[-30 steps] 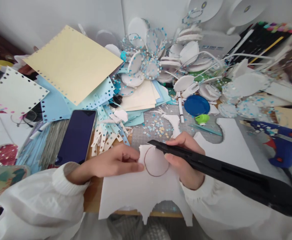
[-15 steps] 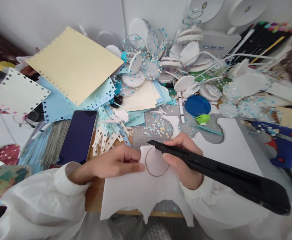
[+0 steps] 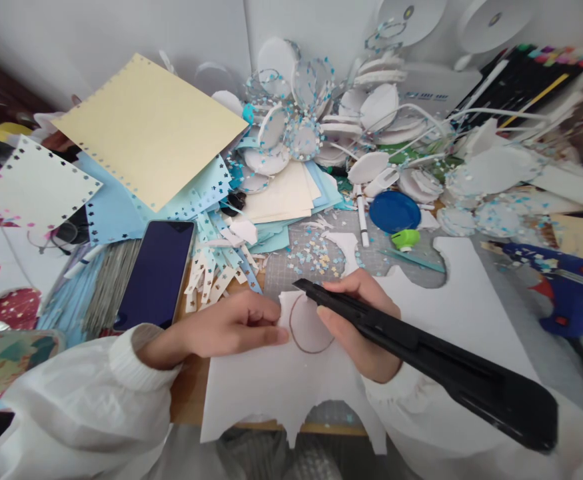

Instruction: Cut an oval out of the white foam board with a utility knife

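Observation:
My right hand (image 3: 366, 327) is closed around a large black utility knife (image 3: 421, 353), whose tip points left over the upper edge of a white foam board (image 3: 271, 387). A brown circle is drawn on the board near that edge, and my right thumb and the knife cover part of it. With fingers curled, my left hand (image 3: 236, 323) pinches the board's upper left edge, just left of the circle. Curved bites are cut out of the board's near edge. Whether the blade touches the board, I cannot tell.
Left of the board lie a phone (image 3: 156, 273) and punched paper strips (image 3: 216, 270). Beyond are star confetti (image 3: 308, 257), a blue lid (image 3: 395, 211), a lime-green piece (image 3: 405, 239) and piled white discs. A second white board (image 3: 466, 293) and blue glue gun (image 3: 566, 287) lie right.
My right hand has shifted slightly left, and the knife's rear end has swung left and down toward me. The left hand and board look the same.

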Demonstrator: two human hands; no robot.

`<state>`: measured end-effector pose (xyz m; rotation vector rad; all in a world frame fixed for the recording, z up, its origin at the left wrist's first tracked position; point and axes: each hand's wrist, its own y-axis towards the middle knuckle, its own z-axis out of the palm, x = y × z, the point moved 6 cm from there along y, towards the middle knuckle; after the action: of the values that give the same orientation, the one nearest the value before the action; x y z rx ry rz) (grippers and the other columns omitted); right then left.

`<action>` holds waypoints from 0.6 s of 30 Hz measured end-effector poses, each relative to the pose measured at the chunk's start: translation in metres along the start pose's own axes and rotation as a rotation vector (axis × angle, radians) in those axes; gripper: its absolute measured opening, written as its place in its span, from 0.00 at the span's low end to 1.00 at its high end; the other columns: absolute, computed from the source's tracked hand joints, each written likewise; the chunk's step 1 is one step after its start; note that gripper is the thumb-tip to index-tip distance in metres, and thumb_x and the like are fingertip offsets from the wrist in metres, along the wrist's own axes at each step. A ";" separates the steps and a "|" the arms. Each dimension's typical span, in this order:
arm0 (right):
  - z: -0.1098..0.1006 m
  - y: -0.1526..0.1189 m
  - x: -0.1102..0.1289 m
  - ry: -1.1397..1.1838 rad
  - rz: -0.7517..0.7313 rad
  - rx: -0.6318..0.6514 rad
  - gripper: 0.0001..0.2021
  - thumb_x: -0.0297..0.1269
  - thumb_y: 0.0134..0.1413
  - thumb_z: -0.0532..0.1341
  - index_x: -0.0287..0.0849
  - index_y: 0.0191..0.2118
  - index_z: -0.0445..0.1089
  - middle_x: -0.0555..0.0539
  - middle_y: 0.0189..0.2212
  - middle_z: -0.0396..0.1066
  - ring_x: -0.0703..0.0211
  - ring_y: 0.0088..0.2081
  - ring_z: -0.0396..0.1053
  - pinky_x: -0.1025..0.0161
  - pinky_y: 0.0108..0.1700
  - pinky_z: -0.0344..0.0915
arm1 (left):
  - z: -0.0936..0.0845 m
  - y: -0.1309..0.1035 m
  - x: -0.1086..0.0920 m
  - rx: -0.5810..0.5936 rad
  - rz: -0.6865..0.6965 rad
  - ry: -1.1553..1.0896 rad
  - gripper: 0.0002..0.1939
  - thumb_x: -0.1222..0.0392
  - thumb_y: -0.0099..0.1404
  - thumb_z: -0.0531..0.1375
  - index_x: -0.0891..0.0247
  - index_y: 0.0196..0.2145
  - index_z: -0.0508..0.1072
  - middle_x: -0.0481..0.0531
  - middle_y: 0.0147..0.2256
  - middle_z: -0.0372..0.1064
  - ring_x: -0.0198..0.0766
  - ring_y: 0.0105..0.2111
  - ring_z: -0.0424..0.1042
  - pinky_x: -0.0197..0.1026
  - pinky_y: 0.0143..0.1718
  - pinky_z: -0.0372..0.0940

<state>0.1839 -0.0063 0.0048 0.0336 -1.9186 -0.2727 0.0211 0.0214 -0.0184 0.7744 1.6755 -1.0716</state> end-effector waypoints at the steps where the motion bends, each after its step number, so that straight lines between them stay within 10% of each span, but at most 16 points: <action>1: 0.000 0.000 0.001 -0.012 0.007 0.000 0.06 0.32 0.46 0.62 0.45 0.33 0.66 0.56 0.19 0.67 0.66 0.20 0.64 0.70 0.22 0.60 | 0.000 0.000 0.000 0.001 0.002 0.002 0.20 0.52 0.66 0.55 0.64 0.21 0.56 0.41 0.20 0.47 0.26 0.20 0.49 0.32 0.19 0.44; 18: -0.005 -0.006 -0.011 0.130 -0.024 -0.049 0.07 0.31 0.44 0.63 0.46 0.33 0.68 0.55 0.20 0.66 0.64 0.21 0.63 0.68 0.22 0.59 | 0.001 0.001 -0.002 0.014 -0.005 -0.030 0.20 0.50 0.67 0.54 0.65 0.22 0.57 0.42 0.21 0.49 0.27 0.20 0.50 0.31 0.20 0.45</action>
<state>0.1915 -0.0113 -0.0052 0.0402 -1.7823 -0.3259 0.0232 0.0204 -0.0170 0.7608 1.6470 -1.0943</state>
